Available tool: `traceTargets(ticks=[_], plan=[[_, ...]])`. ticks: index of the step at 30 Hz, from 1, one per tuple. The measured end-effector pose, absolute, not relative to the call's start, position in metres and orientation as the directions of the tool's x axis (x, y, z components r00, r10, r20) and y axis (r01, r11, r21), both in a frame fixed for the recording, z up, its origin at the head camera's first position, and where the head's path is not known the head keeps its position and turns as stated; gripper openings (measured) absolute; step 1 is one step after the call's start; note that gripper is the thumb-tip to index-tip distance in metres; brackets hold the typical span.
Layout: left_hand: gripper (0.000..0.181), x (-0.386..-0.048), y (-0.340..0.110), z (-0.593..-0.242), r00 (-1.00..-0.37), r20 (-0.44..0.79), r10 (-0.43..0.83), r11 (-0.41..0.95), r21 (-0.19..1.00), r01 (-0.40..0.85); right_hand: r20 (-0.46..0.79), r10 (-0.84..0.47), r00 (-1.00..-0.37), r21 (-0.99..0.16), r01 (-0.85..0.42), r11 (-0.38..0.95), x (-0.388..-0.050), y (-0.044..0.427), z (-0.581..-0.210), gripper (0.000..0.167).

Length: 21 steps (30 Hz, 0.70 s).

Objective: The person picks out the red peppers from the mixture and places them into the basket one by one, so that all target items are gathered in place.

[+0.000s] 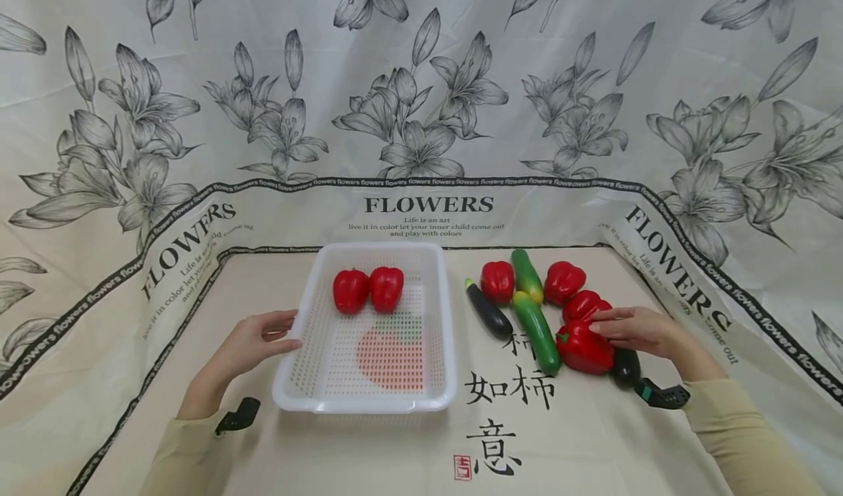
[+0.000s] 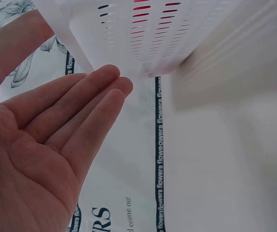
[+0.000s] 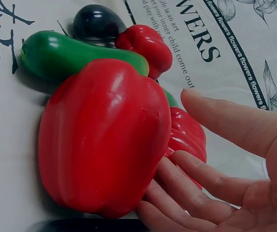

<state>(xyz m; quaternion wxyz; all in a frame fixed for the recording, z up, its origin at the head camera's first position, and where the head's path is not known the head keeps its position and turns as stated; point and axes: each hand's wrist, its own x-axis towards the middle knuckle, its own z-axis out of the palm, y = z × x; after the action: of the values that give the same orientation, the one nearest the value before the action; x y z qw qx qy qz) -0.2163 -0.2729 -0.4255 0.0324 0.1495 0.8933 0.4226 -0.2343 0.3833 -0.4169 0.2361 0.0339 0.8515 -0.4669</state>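
Note:
A white plastic basket [image 1: 309,401] with a perforated bottom holds two red bell peppers [image 1: 351,291], side by side toward its far end. At the basket's left side is my left hand [image 1: 260,346], fingers extended; in the left wrist view the thumb reaches up by the rim and the other fingers [image 2: 80,106] stay straight below it. My right hand [image 1: 635,329] is at the nearest red bell pepper [image 1: 585,348] on the right. Its straight fingers [image 3: 196,193] rest along that pepper's side in the right wrist view, without curling round it.
Right of the basket lie more red bell peppers [image 1: 564,282], a green cucumber-like vegetable [image 1: 536,335], another green one [image 1: 526,273] and a dark eggplant [image 1: 489,312]. A second dark eggplant [image 1: 625,369] sits below my right hand. Flower-printed cloth [image 1: 421,214] rises behind and at both sides.

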Motion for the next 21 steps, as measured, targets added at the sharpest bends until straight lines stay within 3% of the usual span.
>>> traceTargets(ticks=[21], plan=[[0.065,-0.217,-0.273,-0.428,-0.951,0.074,0.299,0.6,0.76,0.248,-0.497,-0.107,-0.861,-0.763,0.376,0.526,-0.229,0.37,-0.426,0.075]])
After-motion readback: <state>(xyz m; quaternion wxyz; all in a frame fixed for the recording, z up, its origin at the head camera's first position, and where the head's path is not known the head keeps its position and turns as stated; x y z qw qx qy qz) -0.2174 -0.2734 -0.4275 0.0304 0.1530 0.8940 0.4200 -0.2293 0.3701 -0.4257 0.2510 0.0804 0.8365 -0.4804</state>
